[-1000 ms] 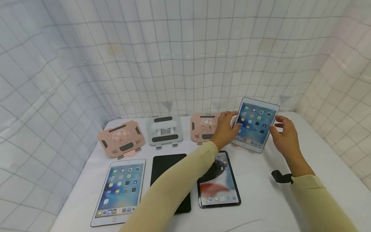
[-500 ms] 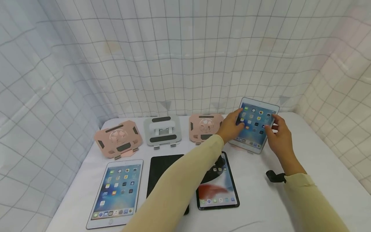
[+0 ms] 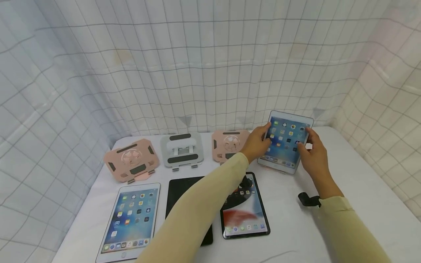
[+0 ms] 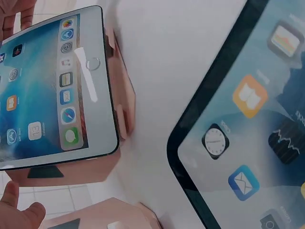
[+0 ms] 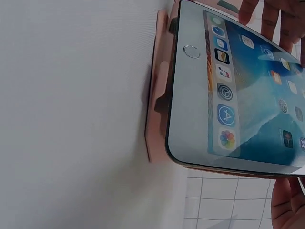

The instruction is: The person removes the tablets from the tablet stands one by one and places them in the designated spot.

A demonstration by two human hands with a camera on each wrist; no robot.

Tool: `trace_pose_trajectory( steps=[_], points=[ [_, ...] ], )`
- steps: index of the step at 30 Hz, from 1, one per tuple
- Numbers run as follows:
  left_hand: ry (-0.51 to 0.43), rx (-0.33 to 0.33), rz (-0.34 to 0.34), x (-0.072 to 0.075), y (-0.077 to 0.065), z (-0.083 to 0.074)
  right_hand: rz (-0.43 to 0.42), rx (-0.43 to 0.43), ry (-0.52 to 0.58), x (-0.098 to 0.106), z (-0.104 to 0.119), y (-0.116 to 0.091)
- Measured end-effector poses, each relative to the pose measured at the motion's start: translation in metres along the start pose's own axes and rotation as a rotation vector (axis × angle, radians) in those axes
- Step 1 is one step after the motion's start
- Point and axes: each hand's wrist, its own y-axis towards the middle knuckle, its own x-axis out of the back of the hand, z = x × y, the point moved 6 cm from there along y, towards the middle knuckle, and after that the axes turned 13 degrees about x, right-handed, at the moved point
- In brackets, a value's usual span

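Observation:
A white-framed tablet (image 3: pixel 284 140) leans on a pink tablet stand (image 4: pixel 88 171) at the back right, its lower edge by the stand's clips. My left hand (image 3: pixel 255 143) is at the tablet's left side, thumb and index fingertip spread; in the left wrist view its fingers (image 4: pixel 10 194) show a small gap from the tablet and stand. My right hand (image 3: pixel 314 155) is at the opposite side, loosely bent fingers right at the edge, overlapping the screen in the head view. In the right wrist view, the tablet's edge partly hides the right hand's fingers (image 5: pixel 285 202).
Two pink stands (image 3: pixel 131 159) (image 3: pixel 227 144) and a grey stand (image 3: pixel 184 159) line the table's back. Before them lie a white tablet (image 3: pixel 131 215), a black tablet (image 3: pixel 175 190) partly under the left sleeve, and a black-framed tablet (image 3: pixel 246 215). Grid-patterned cloth walls surround the table.
Both hands have moved in closer over the leaning tablet's sides, the thumbs now overlapping its screen in the head view. The tablet stays at the same stand. The whole view has shifted slightly.

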Motion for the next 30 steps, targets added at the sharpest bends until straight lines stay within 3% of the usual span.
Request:
trace_pose_trajectory(
  steps=[15,30],
  points=[
    [-0.006,-0.115,-0.049,0.012,-0.012,-0.013,0.046,0.034,0.003,0.023,0.021,-0.003],
    [-0.061,-0.055,0.009,0.014,-0.021,0.001,0.105,0.003,0.14,0.025,0.022,-0.011]
  ],
)
